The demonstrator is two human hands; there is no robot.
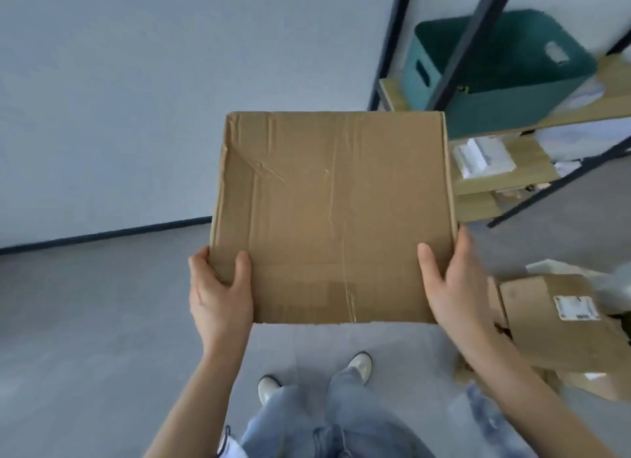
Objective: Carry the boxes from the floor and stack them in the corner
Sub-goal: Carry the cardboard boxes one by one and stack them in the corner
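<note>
Two hands on it, w/ one box in the air.

**A:** Where's it at exactly?

**B:** Flat cardboard box, held out in front at about waist height, clear of the floor, above the person's shoes. Wall ahead, metal shelf rack just to the right.

**A:** Grip?

**B:** Left hand wraps the near-left corner, thumb on top, fingers curled round the side edge. Right hand does the same on the near-right corner, thumb flat on the lid, fingers out of sight round the side and under. Both clamp the box, neither is slack.

**A:** Heavy?

**B:** Prob light. It's held out by just the near corners and the far end isn't drooping. That's a guess, tho.

**A:** Stiff?

**B:** Fairly. Corrugated, but worn: creases near the far-left corner, clear tape along the middle seam. Top panel may flex if pressed. Surface is matte, so not slippery.

**A:** Better hold?

**B:** Mid-sides w/ fingers under the base would balance it better than the near corners. Avoid squeezing the creased corner.

**A:** Anything else left?

**B:** More boxes on the floor to the right, one torn, w/ a white label. Green bin sits on the rack.
</note>
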